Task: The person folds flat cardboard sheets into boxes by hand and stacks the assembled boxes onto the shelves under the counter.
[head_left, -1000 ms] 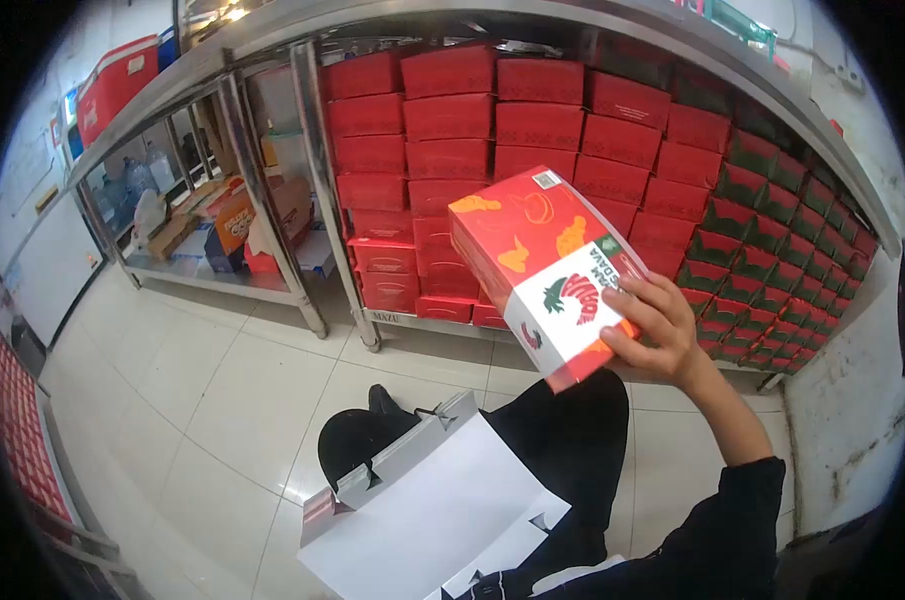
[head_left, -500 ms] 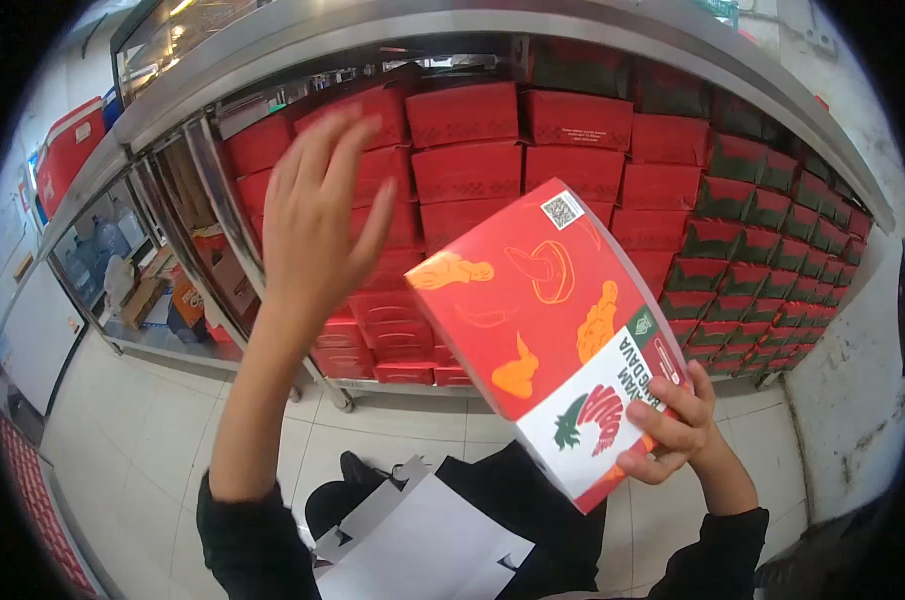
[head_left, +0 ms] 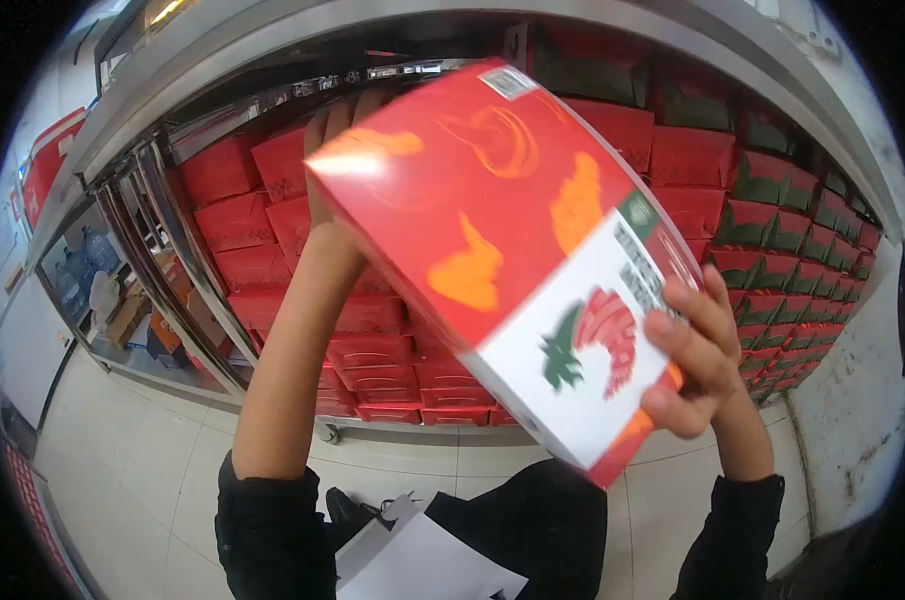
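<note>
My right hand (head_left: 698, 350) grips the lower right edge of a red and white printed food box (head_left: 453, 200), fingers curled over its front. The box is tilted, with orange chicken drawings, a barcode-like patch at its top and a red-green logo. My left hand (head_left: 338, 125) is partly hidden behind the box's upper left corner. Its visible fingers are stretched out and apart, near the top of the stacked red boxes (head_left: 223, 170). Whether they touch a stacked box cannot be made out. A white cardboard sheet (head_left: 428, 560) lies on my lap.
A metal table (head_left: 373, 45) stands over the stacks. Rows of red-and-green box ends (head_left: 773, 220) fill its right side. Water bottles (head_left: 100, 250) and cartons stand on a lower shelf at left. A stained wall (head_left: 863, 400) borders the right.
My right hand has raised the food box, bringing it closer to the stacks. My left hand has moved up and slightly right, behind the box. The view has shifted a little.
</note>
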A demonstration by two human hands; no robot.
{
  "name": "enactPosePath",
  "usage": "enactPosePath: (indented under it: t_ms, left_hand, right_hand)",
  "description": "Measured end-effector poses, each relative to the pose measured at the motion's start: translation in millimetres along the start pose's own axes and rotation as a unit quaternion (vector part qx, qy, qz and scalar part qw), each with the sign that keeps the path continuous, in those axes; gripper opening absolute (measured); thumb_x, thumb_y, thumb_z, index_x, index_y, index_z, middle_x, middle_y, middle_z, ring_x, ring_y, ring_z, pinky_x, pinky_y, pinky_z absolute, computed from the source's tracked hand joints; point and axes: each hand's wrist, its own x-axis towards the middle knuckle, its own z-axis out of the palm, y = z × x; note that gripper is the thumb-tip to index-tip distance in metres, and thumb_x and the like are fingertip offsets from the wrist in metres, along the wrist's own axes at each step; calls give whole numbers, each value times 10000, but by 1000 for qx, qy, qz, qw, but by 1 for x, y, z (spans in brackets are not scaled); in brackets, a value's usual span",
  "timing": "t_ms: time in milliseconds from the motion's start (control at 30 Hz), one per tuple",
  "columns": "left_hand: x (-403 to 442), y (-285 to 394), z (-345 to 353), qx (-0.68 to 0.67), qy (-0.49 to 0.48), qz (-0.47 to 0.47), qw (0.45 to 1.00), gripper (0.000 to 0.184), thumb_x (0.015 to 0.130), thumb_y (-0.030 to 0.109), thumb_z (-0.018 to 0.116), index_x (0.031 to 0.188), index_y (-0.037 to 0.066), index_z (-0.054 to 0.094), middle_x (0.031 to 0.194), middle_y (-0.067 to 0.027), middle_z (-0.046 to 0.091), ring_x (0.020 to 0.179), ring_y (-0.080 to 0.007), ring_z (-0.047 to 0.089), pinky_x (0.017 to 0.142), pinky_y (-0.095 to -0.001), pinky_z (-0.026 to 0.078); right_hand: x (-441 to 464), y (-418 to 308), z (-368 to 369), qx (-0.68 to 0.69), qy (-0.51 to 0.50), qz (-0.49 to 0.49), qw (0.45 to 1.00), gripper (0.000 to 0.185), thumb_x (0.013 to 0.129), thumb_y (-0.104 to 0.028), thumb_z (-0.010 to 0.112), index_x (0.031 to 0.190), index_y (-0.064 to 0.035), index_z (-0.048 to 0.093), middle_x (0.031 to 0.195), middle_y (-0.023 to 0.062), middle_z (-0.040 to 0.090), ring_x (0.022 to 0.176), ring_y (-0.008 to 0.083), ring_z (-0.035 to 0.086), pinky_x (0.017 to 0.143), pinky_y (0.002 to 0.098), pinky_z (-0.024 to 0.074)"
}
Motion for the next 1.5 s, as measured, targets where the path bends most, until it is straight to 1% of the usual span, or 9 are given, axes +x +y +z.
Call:
enactPosePath:
  t_ms: [167,500,633,700,833,933,1000,1300,1500]
  left_hand:
    - [-9,10,-12,-241,-1,-78,967,386,759,351,579,1068,120,563,1103,-80,558,1065,-289,473,928,-431,336]
    - [-10,24,-27,-273,8,-95,957,442,782,358,528,1154,121,539,1209,-88,529,1175,-325,400,978,-476,276]
    - [-3,36,-36,-54,127,26,990,380,794,328,533,1100,106,575,1173,-100,537,1133,-321,428,966,-454,299]
    - [-4,37,-37,-44,134,39,989,379,792,332,535,1092,105,576,1160,-104,539,1128,-314,432,966,-454,302]
    - [-2,34,-40,-26,123,52,991,386,783,346,545,1092,118,580,1155,-104,543,1131,-308,432,977,-464,293]
    - [-1,30,-45,49,51,74,995,432,773,368,557,1128,123,558,1200,-109,512,1155,-306,417,1000,-471,276]
    - [-4,35,-47,117,49,17,992,491,765,390,566,1173,122,525,1249,-125,461,1182,-313,394,1024,-465,261]
    - [-8,30,-46,1,52,21,998,538,751,398,600,1214,145,494,1263,-128,433,1224,-299,364,994,-610,204]
    - [-12,37,-60,113,1,12,994,539,772,413,594,1233,158,479,1289,-101,417,1263,-269,334,963,-651,199]
  right_hand:
    - [31,22,29,-10,25,-8,1000,448,668,-179,766,1047,-224,533,1095,60,625,1062,237,570,1029,417,351]
    - [62,36,44,-34,56,-24,998,482,663,-202,765,1086,-131,545,1087,124,616,966,271,616,835,396,495]
    - [58,39,37,-50,38,-23,998,504,678,-226,758,1108,-102,526,1084,152,611,964,294,617,821,404,498]
    - [56,43,36,-42,35,-26,998,512,689,-230,751,1116,-92,507,1084,160,608,965,304,615,824,406,496]
    - [52,53,37,0,43,-39,998,550,717,-239,735,1147,-78,432,1113,184,587,983,333,604,832,414,490]
    - [47,62,36,-13,31,-60,998,566,718,-235,736,1142,-74,397,1145,200,565,1000,351,591,832,435,487]
    - [46,67,35,-28,24,-69,997,568,710,-227,742,1134,-71,398,1160,205,554,1005,358,586,834,447,485]
    - [42,84,27,-25,-6,-73,997,564,676,-190,760,1098,-67,406,1190,214,530,1046,377,557,850,475,471]
    - [39,84,32,-28,7,-63,998,595,642,-165,770,1123,-89,428,1190,189,531,1045,360,558,866,467,465]
